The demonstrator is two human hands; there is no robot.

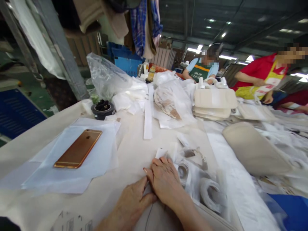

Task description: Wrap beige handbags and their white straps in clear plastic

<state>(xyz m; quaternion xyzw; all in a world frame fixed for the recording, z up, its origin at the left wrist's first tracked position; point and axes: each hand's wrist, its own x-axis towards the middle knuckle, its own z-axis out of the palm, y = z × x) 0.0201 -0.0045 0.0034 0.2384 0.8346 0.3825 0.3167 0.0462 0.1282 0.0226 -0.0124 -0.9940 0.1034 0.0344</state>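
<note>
My left hand (133,200) rests low in the middle of the table, its fingers bent and its thumb close against my other hand. Just right of it and touching it, my right hand (166,179) has its fingers curled down, beside a small white slip (160,152). What either hand grips is hidden under the fingers. Beige material with a thin dark line (149,213) lies below the hands. At the right hand's side are rolled off-white straps (211,194) in clear plastic.
A gold phone (79,149) lies on white sheets (106,166) at the left. Behind are a black tape roll (103,110), a plastic bag (106,77) and stacked beige pieces (215,98). Two people (202,69) stand across the table. A beige panel (252,149) is at the right.
</note>
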